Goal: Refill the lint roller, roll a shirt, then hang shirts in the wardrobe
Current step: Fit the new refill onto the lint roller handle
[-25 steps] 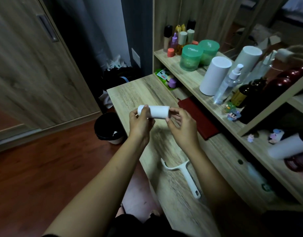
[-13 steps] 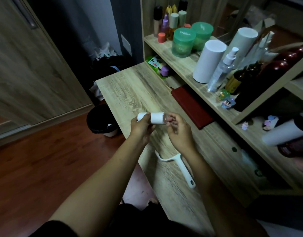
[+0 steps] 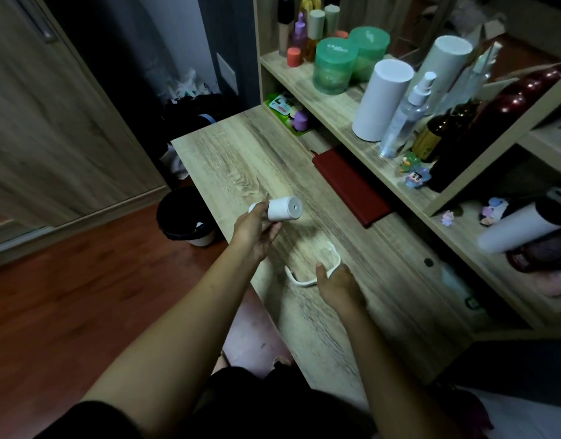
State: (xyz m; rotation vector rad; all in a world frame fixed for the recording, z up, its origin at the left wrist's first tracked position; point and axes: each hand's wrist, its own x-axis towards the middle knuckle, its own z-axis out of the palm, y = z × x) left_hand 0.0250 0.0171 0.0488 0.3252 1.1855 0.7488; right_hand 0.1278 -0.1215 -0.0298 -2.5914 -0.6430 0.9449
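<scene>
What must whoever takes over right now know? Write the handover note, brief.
Left grip holds the white refill roll above the desk.
Right grip grips the bare lint roller handle down at the desk; the view is blurred there.
Done: roll and handle are both in hand.
Left: mount the roll on the handle, roll a shirt, hang the shirts. No shirt is in view.

- I count one red notebook (image 3: 352,185), my landmark.
- Two hands, left hand (image 3: 257,229) and right hand (image 3: 336,285), both nearer me than it.
- One white refill roll (image 3: 284,209), left of it.
- One white roller handle (image 3: 299,280), nearer me than it.
- One black bin (image 3: 185,220), far left of it.
- Two figurines (image 3: 417,179), just right of it.
- Two green tubs (image 3: 334,66) beyond it; I cannot tell whether the rear one is a reflection.
</scene>
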